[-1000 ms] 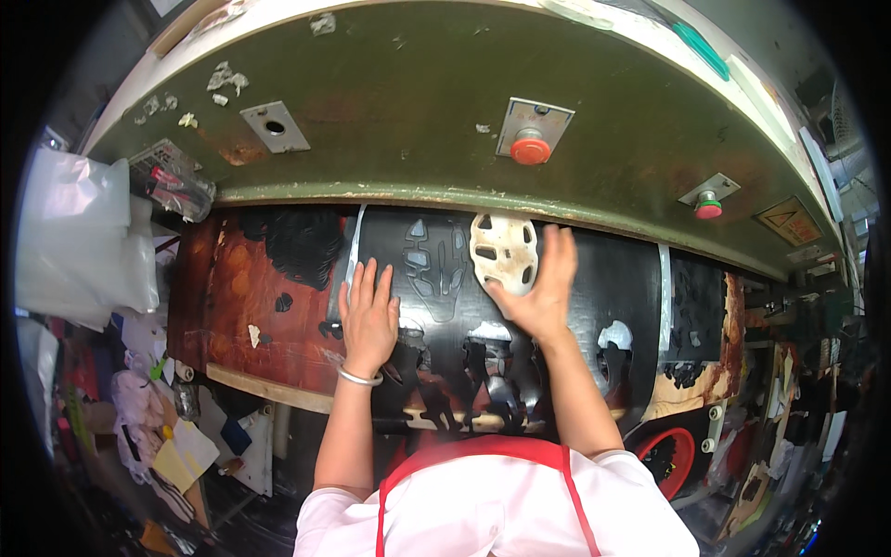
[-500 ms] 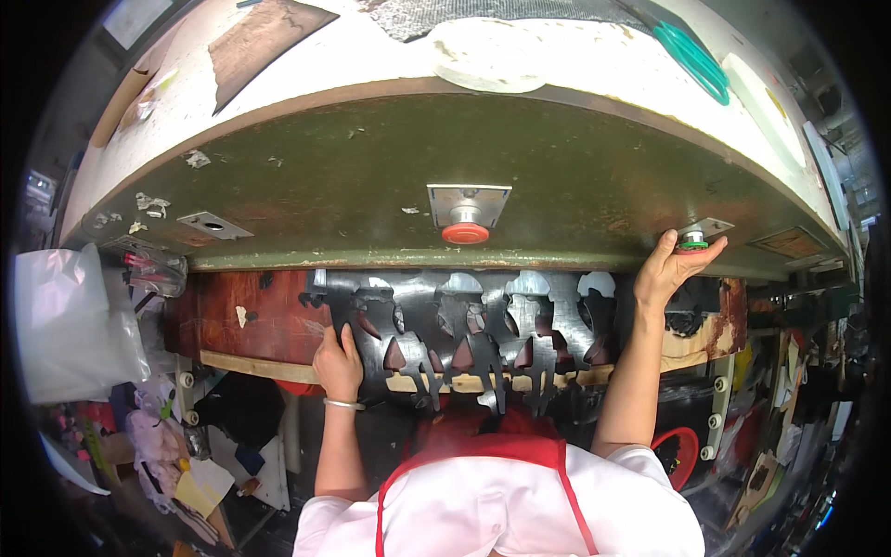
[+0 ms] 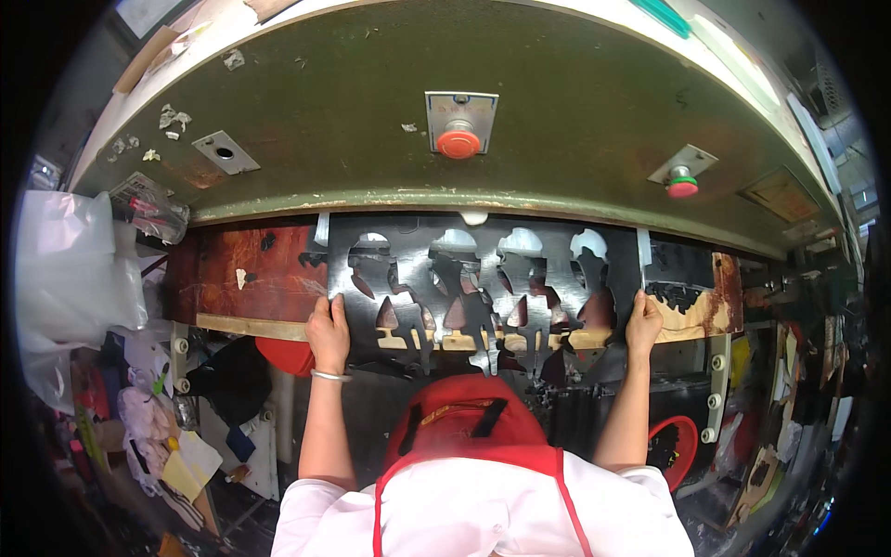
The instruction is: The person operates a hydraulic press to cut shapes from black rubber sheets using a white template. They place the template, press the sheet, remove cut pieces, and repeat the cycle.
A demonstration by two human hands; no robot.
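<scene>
A black sheet with several odd-shaped cut-outs lies under the front of a green machine beam. My left hand pinches its left edge, and a bangle circles that wrist. At the right edge my right hand grips the same sheet, thumb toward the beam. Ragged strips hang from the sheet's near side over the wooden edge of a reddish-brown board. Through the holes, parts of the board and pale patches show. The fingers beneath the sheet are hidden.
On the beam sit a red mushroom button in the middle and a green-and-red button at right. A clear plastic bag hangs at left. A red bucket stands low at right, beside cluttered shelves. Dark scraps lie right of the sheet.
My right hand has left the green-and-red button and come down to the sheet's right edge. My left hand stays at the left edge. The whole view has shifted, showing more of the apron.
</scene>
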